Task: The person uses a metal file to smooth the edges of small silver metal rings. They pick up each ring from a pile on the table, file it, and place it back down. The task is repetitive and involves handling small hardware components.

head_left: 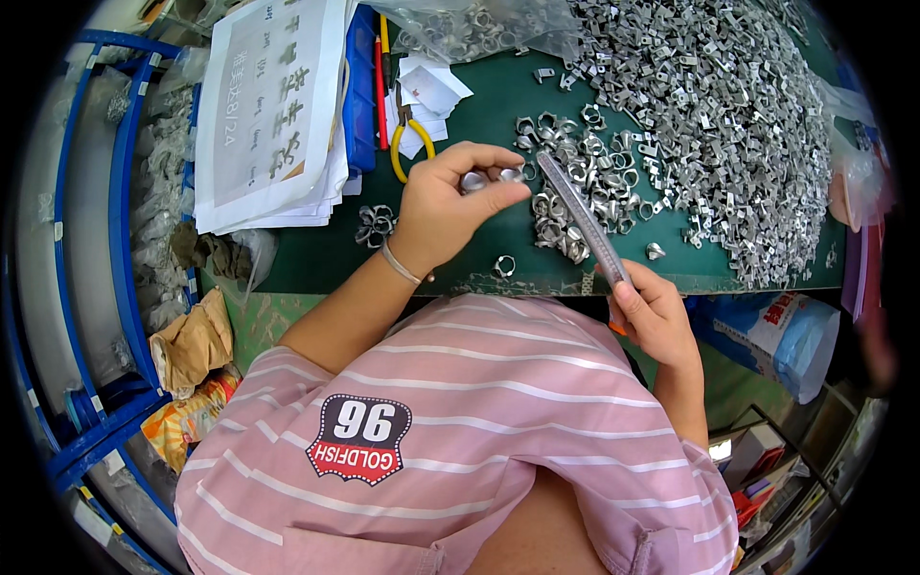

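My left hand is closed in a loose pinch above the green bench. A small shiny metal ring clip sits between its thumb and fingertips, and a second rounded metal piece shows nearer the palm. My right hand is at the bench's front edge, wrapped around a long flat grey file-like bar. The bar slants up and left over a cluster of silver ring clips, its far tip close to my left fingertips. An orange bit shows under my right hand. One loose ring clip lies near the front edge.
A large heap of small metal parts covers the right of the bench. Yellow-handled pliers, a red pen, a blue tray and stacked papers lie at left. A few ring clips sit beside the papers. Blue shelving stands far left.
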The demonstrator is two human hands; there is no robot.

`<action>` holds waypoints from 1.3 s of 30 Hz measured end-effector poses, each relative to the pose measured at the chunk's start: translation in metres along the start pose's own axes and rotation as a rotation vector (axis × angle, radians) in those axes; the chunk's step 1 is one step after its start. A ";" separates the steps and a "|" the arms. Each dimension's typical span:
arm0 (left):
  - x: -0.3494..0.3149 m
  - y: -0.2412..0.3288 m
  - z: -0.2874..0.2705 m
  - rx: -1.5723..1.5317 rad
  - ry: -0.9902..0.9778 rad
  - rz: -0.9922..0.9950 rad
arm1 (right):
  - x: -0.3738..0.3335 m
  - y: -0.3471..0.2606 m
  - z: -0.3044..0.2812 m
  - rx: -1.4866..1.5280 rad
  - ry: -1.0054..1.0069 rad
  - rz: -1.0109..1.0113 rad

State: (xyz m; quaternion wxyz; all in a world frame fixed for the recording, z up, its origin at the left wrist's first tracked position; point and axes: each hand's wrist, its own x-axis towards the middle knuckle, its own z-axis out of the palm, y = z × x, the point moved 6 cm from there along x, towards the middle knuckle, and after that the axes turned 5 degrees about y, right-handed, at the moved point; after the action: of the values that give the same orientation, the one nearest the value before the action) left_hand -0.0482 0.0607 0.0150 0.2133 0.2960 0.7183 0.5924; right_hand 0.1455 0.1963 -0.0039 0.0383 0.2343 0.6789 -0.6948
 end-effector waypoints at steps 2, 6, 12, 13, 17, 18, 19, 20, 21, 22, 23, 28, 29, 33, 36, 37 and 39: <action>-0.001 -0.020 0.005 -0.680 -0.106 -0.284 | -0.001 -0.003 0.000 -0.001 0.004 0.054; -0.004 -0.034 0.015 -1.064 -0.079 -0.535 | 0.000 -0.002 0.000 -0.025 -0.001 0.077; -0.001 -0.030 0.014 -1.188 -0.117 -0.460 | 0.001 -0.009 0.003 -0.115 -0.003 0.060; -0.001 -0.029 0.014 -1.215 -0.141 -0.434 | 0.001 -0.010 0.003 -0.144 0.002 0.036; -0.005 -0.021 0.015 -0.774 -0.118 -0.424 | 0.003 -0.019 0.009 -0.250 0.008 0.002; -0.006 -0.013 0.017 -0.551 -0.127 -0.406 | 0.004 -0.020 0.010 -0.272 0.004 0.006; -0.009 -0.009 0.019 -0.328 -0.135 -0.386 | 0.005 -0.021 0.013 -0.265 -0.013 -0.006; -0.011 -0.006 0.024 -0.393 -0.130 -0.338 | 0.006 -0.023 0.015 -0.259 -0.029 -0.019; -0.013 -0.009 0.026 -0.416 -0.151 -0.329 | 0.006 -0.024 0.016 -0.252 -0.045 -0.032; -0.014 -0.013 0.027 -0.440 -0.171 -0.319 | 0.006 -0.023 0.018 -0.226 -0.063 -0.023; -0.014 -0.014 0.029 -0.463 -0.192 -0.310 | 0.006 -0.021 0.018 -0.200 -0.081 -0.014; -0.016 -0.011 0.025 -0.594 -0.281 -0.404 | 0.004 -0.012 0.018 -0.040 -0.146 0.087; -0.016 -0.011 0.025 -0.581 -0.284 -0.396 | 0.003 -0.014 0.019 -0.020 -0.155 0.094; -0.013 -0.010 0.026 -0.467 -0.282 -0.233 | 0.003 -0.012 0.019 0.006 -0.189 0.103; -0.014 -0.007 0.026 -0.426 -0.284 -0.172 | 0.003 -0.015 0.020 0.019 -0.188 0.104; -0.014 -0.006 0.026 -0.427 -0.287 -0.177 | 0.003 -0.015 0.021 0.029 -0.183 0.096; -0.010 0.001 0.022 -0.446 -0.248 -0.222 | 0.002 -0.012 0.022 0.050 -0.167 0.081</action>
State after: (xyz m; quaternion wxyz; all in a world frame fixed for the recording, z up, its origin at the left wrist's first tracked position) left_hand -0.0262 0.0694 0.0108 0.4231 0.2314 0.5666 0.6682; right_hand 0.1329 0.1768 0.0056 0.1171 0.2038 0.6459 -0.7264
